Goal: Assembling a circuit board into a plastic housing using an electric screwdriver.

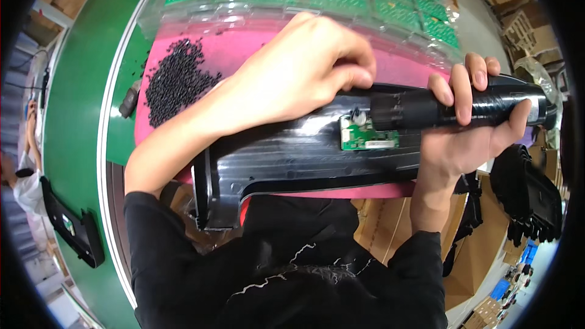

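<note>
A long black plastic shell (286, 158) lies before me, its hollow side up. A small green circuit board (368, 140) with white connectors sits inside it. My right hand (460, 143) is closed around a thick black cylindrical tool that looks like an electric screwdriver (405, 109). The ribbed end of this tool is over the board, and its tip cannot be made out. Above the shell's far edge, my left hand (304, 64) has thumb and fingers drawn together in a pinch. Whatever may be between those fingertips is hidden.
Small black screws (177, 82) lie heaped on a pink mat (237, 42). Behind are clear trays (292, 9) of green circuit boards. Leftward runs a green belt (73, 134) carrying another black shell (73, 225), with a person beyond. Black shells (527, 195) and cardboard boxes (481, 250) stand right.
</note>
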`<state>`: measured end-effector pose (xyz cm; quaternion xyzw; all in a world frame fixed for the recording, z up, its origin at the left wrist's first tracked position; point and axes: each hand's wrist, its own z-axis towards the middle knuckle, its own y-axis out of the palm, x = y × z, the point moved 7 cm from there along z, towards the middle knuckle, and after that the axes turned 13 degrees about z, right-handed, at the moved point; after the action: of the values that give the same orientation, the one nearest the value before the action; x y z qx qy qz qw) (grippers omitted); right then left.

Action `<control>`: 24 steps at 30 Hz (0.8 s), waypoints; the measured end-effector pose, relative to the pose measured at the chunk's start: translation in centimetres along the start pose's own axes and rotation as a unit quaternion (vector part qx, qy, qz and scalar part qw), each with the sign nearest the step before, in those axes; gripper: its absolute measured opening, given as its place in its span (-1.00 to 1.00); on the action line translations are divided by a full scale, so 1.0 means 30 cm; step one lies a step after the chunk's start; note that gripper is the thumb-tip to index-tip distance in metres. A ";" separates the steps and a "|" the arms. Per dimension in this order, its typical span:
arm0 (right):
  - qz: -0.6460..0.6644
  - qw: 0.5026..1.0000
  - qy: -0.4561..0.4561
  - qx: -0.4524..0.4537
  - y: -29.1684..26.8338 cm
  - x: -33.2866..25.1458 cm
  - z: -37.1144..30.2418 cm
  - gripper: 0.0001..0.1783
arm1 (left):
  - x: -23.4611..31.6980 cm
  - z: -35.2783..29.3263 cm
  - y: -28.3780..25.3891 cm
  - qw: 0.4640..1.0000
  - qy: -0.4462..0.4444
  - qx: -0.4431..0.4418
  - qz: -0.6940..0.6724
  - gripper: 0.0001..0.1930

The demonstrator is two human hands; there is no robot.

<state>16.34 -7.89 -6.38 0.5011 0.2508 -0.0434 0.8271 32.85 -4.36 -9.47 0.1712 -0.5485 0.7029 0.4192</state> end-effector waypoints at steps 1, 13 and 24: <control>0.007 1.000 0.028 0.012 -0.007 0.042 -0.026 -0.54 | -0.012 -0.003 -0.006 1.000 -0.009 0.007 0.007 -0.90; -0.005 0.964 0.266 -0.025 0.024 0.367 -0.217 -0.52 | -0.100 -0.001 -0.006 0.999 -0.049 -0.017 0.003 -0.77; -0.019 0.990 -0.106 -0.096 0.038 -0.174 -0.019 -0.57 | -0.095 -0.020 0.062 0.979 -0.069 -0.140 -0.132 -0.90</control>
<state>11.96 -7.79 -3.27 0.4074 0.1744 -0.0874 0.8922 33.21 -5.03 -12.84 0.2292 -0.6419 0.5442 0.4892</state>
